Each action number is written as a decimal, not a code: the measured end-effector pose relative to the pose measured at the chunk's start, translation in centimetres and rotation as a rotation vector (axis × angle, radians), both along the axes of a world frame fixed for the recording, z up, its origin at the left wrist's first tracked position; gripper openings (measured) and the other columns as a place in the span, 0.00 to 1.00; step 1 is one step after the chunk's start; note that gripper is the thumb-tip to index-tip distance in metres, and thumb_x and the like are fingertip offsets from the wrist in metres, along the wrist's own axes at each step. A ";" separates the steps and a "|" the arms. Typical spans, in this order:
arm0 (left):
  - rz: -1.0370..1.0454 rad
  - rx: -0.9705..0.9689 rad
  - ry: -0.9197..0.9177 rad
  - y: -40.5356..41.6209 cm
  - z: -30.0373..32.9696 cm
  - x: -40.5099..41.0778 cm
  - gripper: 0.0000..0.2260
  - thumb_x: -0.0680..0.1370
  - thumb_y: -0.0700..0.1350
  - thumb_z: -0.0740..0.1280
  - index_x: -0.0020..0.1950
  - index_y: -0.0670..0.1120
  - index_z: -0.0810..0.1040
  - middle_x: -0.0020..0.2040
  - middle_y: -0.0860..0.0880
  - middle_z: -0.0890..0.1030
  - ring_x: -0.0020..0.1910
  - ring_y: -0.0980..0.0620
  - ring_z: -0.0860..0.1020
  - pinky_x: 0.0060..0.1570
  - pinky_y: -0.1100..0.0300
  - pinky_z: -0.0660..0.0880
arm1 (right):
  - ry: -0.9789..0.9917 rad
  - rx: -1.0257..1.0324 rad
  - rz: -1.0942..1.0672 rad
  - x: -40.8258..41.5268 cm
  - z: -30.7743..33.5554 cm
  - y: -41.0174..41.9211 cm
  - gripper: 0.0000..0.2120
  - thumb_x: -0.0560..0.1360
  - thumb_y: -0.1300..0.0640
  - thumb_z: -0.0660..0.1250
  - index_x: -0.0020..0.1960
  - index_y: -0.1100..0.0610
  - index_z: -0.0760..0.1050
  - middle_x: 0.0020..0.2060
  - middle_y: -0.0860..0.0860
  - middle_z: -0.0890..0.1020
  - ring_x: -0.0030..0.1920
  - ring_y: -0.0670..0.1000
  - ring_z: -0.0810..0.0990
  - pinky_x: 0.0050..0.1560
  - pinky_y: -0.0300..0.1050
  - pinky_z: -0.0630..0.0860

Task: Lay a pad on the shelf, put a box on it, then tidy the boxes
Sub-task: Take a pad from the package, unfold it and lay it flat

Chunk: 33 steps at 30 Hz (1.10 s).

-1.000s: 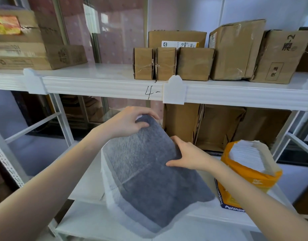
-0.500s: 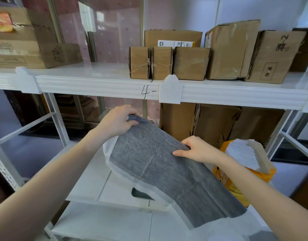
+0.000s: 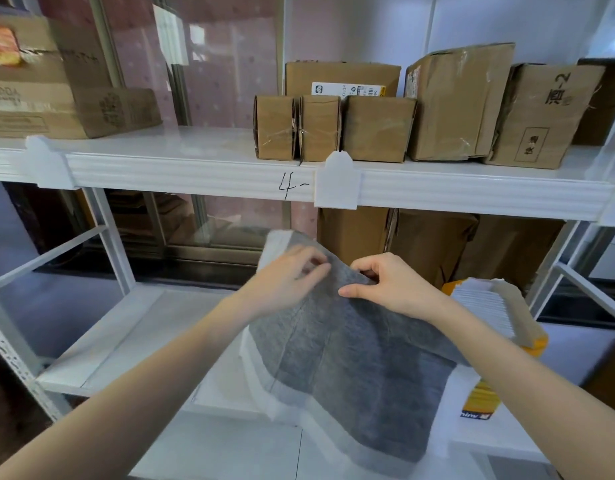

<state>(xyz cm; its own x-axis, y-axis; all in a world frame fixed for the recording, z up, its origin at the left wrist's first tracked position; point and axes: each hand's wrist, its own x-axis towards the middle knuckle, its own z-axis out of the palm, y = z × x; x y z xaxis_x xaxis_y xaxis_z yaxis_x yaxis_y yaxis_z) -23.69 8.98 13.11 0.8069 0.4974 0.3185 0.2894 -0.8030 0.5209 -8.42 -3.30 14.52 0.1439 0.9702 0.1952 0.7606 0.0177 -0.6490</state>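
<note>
A grey pad with a white border (image 3: 347, 372) hangs folded in the air in front of the lower shelf. My left hand (image 3: 285, 275) and my right hand (image 3: 389, 285) both pinch its top edge, close together, fingertips almost touching. The upper white shelf (image 3: 195, 168), marked "4-", carries a row of cardboard boxes: two small ones (image 3: 295, 128), a wider one (image 3: 379, 128), a labelled one behind (image 3: 340, 79), a dented tall one (image 3: 455, 102) and one with black writing (image 3: 541, 116).
An open orange pack of white pads (image 3: 496, 317) stands on the lower shelf (image 3: 126, 337) at the right. Large brown boxes (image 3: 434, 247) fill the back of that shelf. Stacked cartons (image 3: 56, 88) sit on the upper shelf's left end.
My hands have come together at the pad's top edge; before, they held it apart and spread out. The pad now hangs folded and bunched, its lower part dropped nearer to me.
</note>
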 end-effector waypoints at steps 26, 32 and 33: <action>-0.109 -0.427 -0.122 -0.4 0.4 -0.2 0.09 0.80 0.42 0.61 0.56 0.39 0.76 0.54 0.40 0.82 0.53 0.46 0.81 0.57 0.45 0.76 | -0.139 -0.062 -0.128 2.0 -0.9 -1.8 0.19 0.72 0.52 0.70 0.62 0.51 0.73 0.35 0.47 0.77 0.37 0.45 0.76 0.37 0.34 0.69; -0.136 -0.417 -0.047 -0.6 0.4 -0.1 0.11 0.82 0.44 0.56 0.54 0.41 0.75 0.52 0.43 0.79 0.51 0.52 0.77 0.55 0.54 0.73 | -0.287 -0.018 -0.179 2.0 -1.3 -1.7 0.09 0.71 0.50 0.70 0.41 0.55 0.77 0.39 0.50 0.73 0.44 0.50 0.71 0.41 0.40 0.67; -0.138 -0.425 -0.049 -0.6 0.4 0.0 0.11 0.82 0.45 0.56 0.54 0.42 0.75 0.52 0.46 0.79 0.50 0.54 0.77 0.54 0.57 0.73 | -0.299 -0.007 -0.178 2.0 -1.3 -1.6 0.09 0.71 0.49 0.70 0.39 0.54 0.75 0.41 0.50 0.71 0.45 0.49 0.70 0.44 0.42 0.67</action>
